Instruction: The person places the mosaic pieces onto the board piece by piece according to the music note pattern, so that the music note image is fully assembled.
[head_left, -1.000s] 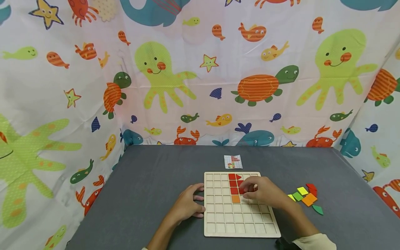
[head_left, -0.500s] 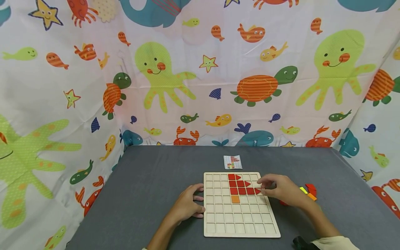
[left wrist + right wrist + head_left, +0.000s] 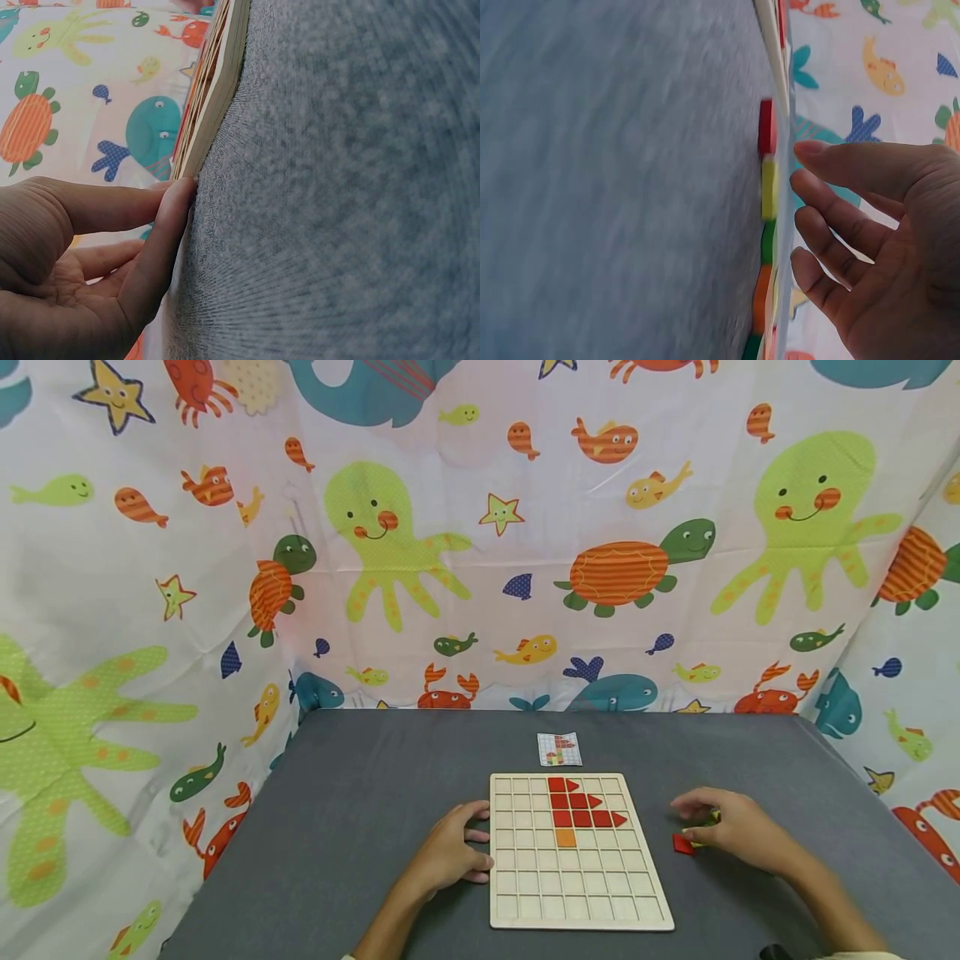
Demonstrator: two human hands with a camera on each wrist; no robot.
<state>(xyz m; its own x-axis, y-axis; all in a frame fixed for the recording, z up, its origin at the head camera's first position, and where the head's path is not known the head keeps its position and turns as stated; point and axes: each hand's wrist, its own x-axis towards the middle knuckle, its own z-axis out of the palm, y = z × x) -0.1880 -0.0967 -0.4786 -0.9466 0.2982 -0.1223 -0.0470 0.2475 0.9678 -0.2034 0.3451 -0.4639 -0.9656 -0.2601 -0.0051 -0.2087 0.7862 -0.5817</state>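
Left hand (image 3: 453, 850): relaxed fingers touched board (image 3: 531, 885) edge, likely steadying it | Right hand (image 3: 738, 828): fingers hung loose, empty; tiles (image 3: 682, 844) lay just below.

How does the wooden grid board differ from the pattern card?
Size: the wooden grid board is much larger than the pattern card.
Look: the board is pale wood; the card is white with a printed grid.
Fill: the card shows coloured print at its lower left; the board's lower-left cells are bare.
Shared: both lie on the grey table and show red shapes on a grid.
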